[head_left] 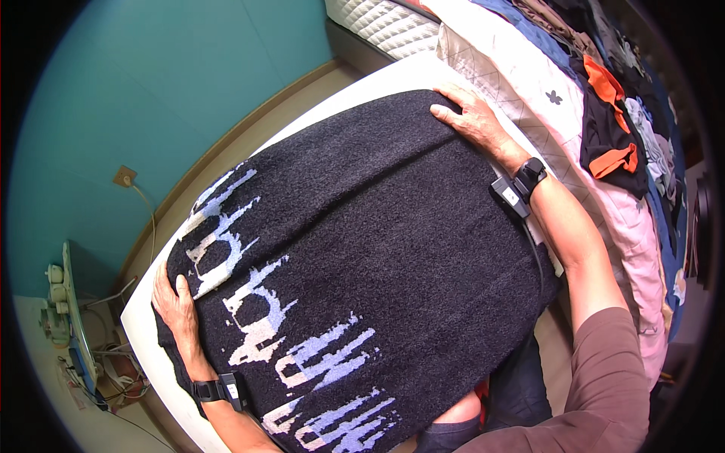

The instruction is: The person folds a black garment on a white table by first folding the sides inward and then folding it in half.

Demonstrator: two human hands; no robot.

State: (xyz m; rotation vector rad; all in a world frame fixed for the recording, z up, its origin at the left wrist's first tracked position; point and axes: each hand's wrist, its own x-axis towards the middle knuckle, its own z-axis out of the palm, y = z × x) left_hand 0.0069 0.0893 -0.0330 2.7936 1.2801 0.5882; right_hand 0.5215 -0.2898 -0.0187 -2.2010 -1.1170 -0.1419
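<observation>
A dark knit sweater with a light blue and beige pattern along its left part lies spread over a white table. One long crease runs across it, and its near edge hangs over the table side by my legs. My left hand rests on the sweater's left edge, fingers stretched out and thumb apart. At the far right corner, my right hand lies on the fabric edge with its fingers spread. Black straps with small box-shaped devices circle both wrists. Whether the fingertips pinch any cloth does not show.
To the right stands a bed with a pale quilt and a heap of clothes, among them a black and orange garment. A teal wall with a socket and cable is at the left. Cluttered shelving stands at lower left.
</observation>
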